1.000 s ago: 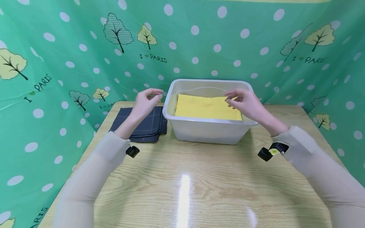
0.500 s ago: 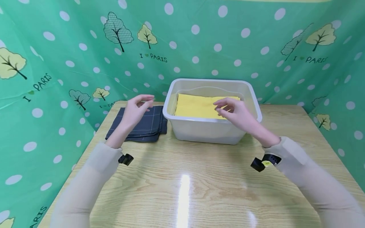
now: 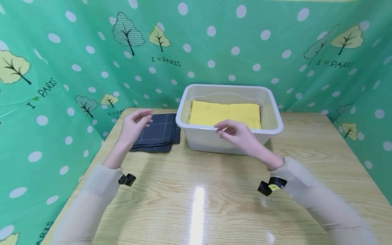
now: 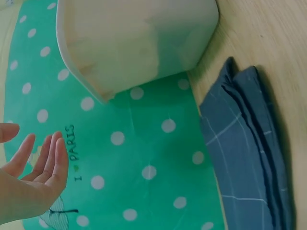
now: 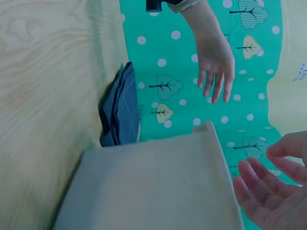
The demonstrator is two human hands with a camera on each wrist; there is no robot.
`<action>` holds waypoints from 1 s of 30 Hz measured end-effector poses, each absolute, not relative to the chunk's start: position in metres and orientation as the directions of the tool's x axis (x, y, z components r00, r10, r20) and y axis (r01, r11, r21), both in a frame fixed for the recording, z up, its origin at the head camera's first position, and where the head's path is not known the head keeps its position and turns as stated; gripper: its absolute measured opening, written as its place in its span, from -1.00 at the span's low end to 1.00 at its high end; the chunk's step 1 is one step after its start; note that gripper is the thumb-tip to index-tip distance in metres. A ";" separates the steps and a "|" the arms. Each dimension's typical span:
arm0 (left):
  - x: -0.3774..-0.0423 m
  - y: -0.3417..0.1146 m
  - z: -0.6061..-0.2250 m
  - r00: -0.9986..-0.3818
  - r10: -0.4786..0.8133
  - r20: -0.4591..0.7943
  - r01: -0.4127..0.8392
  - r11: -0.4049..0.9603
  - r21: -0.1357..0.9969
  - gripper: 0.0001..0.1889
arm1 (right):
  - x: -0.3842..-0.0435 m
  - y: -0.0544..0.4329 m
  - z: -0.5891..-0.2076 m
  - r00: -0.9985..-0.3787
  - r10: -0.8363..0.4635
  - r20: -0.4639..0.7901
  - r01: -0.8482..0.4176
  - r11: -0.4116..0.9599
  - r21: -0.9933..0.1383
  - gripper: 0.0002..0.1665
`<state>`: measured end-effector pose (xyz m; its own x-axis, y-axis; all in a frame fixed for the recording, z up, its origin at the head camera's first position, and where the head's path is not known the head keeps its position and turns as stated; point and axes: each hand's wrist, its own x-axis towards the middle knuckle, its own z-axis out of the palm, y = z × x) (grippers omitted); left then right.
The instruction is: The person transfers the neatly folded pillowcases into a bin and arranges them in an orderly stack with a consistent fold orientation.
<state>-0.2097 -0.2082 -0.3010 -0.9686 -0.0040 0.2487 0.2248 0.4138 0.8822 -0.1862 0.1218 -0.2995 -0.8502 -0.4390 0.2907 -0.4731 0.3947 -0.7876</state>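
Observation:
My left hand [image 3: 133, 128] hovers above the folded dark blue checked cloth [image 3: 162, 131], its fingers relaxed and holding nothing. In the left wrist view the same hand [image 4: 36, 177] shows a gap between thumb and fingers. My right hand [image 3: 237, 134] hangs in front of the white plastic bin [image 3: 229, 89], overlapping its front rim in the head view. Nothing lies between its loosely bent fingers, as the right wrist view of that hand [image 5: 276, 187] shows. Inside the bin lies a folded yellow cloth [image 3: 225, 114].
Bin and blue cloth stand side by side toward the back of the wooden table [image 3: 171, 197]. A green dotted curtain [image 3: 214, 47] hangs close behind and along both sides. Each wrist carries a small black camera [image 3: 127, 179].
Both hands have moved left and toward the person. The right hand went from over the bin's right part to its front rim. Bin and cloths have stayed put.

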 end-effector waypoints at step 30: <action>-0.220 -0.280 -0.369 -0.980 -0.142 0.141 0.077 0.384 0.920 -0.59 | -0.195 0.049 -0.394 -0.863 -0.492 0.114 -0.218 0.159 -0.963 -0.66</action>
